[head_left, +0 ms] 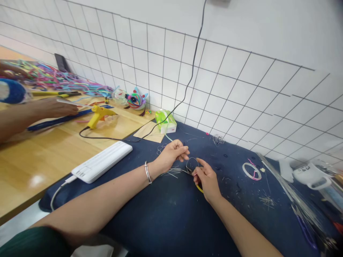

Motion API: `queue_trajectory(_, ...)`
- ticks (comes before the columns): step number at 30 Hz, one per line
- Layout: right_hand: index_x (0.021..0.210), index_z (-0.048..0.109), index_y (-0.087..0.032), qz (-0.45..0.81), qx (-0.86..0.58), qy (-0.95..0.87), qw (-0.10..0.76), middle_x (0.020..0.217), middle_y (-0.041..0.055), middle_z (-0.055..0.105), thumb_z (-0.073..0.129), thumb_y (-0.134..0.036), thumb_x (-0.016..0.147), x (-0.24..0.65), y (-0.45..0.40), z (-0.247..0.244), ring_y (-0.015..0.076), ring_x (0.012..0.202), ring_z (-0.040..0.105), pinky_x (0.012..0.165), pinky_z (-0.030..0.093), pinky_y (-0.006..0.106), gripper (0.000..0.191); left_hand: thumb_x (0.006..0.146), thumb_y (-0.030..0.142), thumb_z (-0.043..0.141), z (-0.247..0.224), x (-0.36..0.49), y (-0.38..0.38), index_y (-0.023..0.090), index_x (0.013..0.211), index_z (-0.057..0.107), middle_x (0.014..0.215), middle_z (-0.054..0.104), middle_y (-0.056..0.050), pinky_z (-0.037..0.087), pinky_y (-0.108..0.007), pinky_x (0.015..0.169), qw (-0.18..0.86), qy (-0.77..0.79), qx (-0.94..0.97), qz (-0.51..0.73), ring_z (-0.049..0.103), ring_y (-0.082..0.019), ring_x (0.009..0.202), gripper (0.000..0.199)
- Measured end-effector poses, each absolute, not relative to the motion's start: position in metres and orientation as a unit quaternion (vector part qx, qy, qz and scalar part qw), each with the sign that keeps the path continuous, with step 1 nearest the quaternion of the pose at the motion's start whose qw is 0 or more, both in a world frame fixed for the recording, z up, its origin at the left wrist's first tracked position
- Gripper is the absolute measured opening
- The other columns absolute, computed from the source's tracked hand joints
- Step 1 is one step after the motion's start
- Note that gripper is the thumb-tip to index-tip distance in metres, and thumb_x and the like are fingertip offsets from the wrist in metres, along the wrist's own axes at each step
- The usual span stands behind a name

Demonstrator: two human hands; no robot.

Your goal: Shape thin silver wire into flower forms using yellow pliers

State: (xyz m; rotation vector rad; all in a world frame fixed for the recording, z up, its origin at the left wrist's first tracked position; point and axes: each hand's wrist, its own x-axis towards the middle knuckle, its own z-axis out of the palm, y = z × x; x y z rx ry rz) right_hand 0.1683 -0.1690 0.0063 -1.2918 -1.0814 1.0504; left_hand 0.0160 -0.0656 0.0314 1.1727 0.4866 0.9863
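Observation:
My right hand [209, 180] is closed around pliers with a yellow handle [199, 188]; most of the tool is hidden by the fingers. A thin wire bent into a loop [192, 158] rises at the fingertips, by the dark jaws. Just left of it and slightly higher, my left hand [173, 155] has its fingers curled in a pinch near the loop. Whatever lies between those fingertips is too small to make out. Short straight wires [174, 172] lie on the dark blue cloth [160, 214] below the left hand.
A white power bank [103, 162] with a cable lies left of my forearm. Beyond it are a yellow glue gun [99, 116], a tissue pack [166, 121] and a co-worker's hand [57, 109]. Rightward are a ring [252, 171], long wires [289, 189] and a white mug [312, 176].

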Motion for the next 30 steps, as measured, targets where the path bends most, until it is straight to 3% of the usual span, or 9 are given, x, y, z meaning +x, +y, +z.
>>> queue_trajectory(5,0.120,0.047,-0.023,0.419,-0.534,-0.474,0.560,0.077,0.0012,0.059,0.053,-0.033,0.079,0.167,-0.171,0.005,0.0104,0.057,0.054,0.047,0.044,0.023,0.043,0.079,0.034,0.057,0.027,0.016,-0.065,0.016,0.078,0.045,0.071,0.060,-0.001,0.041,-0.018,0.048,0.673,0.230,0.532,0.459,0.054,-0.006,0.052,0.022)
queue_trajectory(10,0.107,0.056,-0.020,0.405,-0.515,-0.496,0.570,0.085,0.0035,0.058,0.055,-0.027,0.076,0.166,-0.169,-0.002,0.0116,0.065,0.055,0.053,0.046,0.025,0.031,0.080,0.036,0.055,0.024,0.017,-0.066,0.016,0.077,0.046,0.065,0.058,0.001,0.039,-0.018,0.048,0.647,0.243,0.551,0.468,0.051,-0.006,0.050,0.022)
queue_trajectory(17,0.108,0.056,-0.021,0.394,-0.523,-0.513,0.556,0.087,0.0028,0.059,0.060,-0.022,0.071,0.165,-0.166,-0.008,0.0117,0.069,0.053,0.056,0.046,0.024,0.038,0.082,0.035,0.052,0.022,0.019,-0.067,0.016,0.075,0.045,0.058,0.054,0.003,0.036,-0.018,0.047,0.629,0.244,0.549,0.494,0.047,-0.005,0.046,0.021)
queue_trajectory(30,0.107,0.055,-0.021,0.379,-0.538,-0.521,0.543,0.084,0.0014,0.057,0.055,-0.020,0.073,0.166,-0.165,-0.008,0.0123,0.070,0.054,0.057,0.046,0.024,0.034,0.077,0.035,0.059,0.035,0.016,-0.076,0.015,0.074,0.047,0.065,0.059,0.000,0.039,-0.018,0.046,0.599,0.232,0.598,0.480,0.049,-0.005,0.045,0.023)
